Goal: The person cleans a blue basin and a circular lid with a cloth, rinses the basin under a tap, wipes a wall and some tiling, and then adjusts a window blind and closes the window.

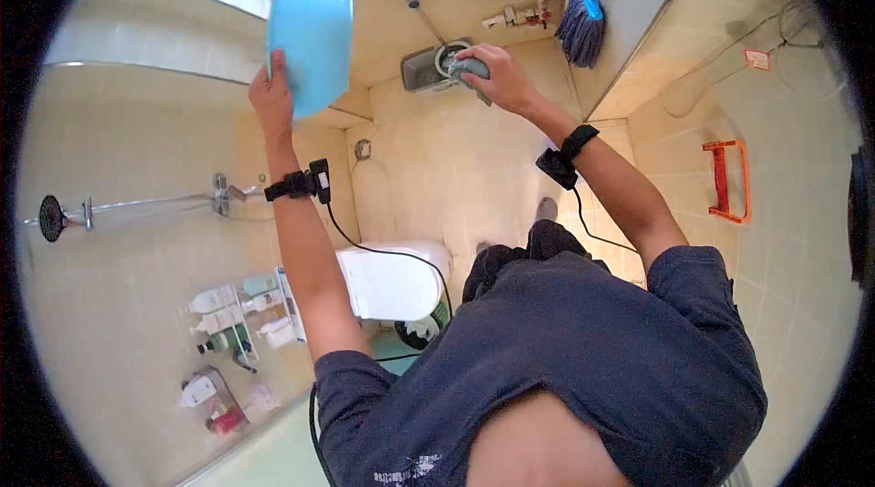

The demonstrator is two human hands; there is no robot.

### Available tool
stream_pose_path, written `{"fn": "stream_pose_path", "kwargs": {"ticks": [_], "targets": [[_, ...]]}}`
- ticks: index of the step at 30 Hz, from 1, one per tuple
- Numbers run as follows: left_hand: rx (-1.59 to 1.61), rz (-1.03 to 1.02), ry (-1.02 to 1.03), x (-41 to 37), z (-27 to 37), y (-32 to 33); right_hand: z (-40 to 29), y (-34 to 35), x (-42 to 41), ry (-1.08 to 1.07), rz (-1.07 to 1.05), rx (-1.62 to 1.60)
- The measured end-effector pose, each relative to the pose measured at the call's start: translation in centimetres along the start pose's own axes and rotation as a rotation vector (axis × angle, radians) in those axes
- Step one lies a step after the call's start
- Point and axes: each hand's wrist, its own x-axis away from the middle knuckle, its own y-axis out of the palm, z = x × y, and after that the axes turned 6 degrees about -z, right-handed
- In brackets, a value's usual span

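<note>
My left hand grips a light-blue plastic tub near its edge, thumb against the wall. The tub is held up at the upper left, tipped on its side, and its inside is hidden from me. In my right hand is a grey cloth or sponge, pinched between thumb and fingers; its exact kind is unclear. Beyond that hand, by the far wall, stands a grey oblong bucket with a pale round ring at its right end. The right hand partly overlaps the ring in view; contact cannot be told.
A white toilet stands left of my legs, with a waste bin beside it. A blue-topped mop hangs at the right. Pipes run along the far wall. Bottles fill a left-wall rack; an orange frame is on the right wall.
</note>
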Motion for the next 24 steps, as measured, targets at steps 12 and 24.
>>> {"fn": "stream_pose_path", "kwargs": {"ticks": [12,24], "targets": [[-0.29,-0.094,0.282,9.9,-5.6,-2.1,-12.6,10.0,-6.0,0.025,0.268,-0.229],[0.001,-0.154,0.293,13.4,-14.1,0.0,-18.0,14.1,-6.2,-0.178,0.207,0.252]]}}
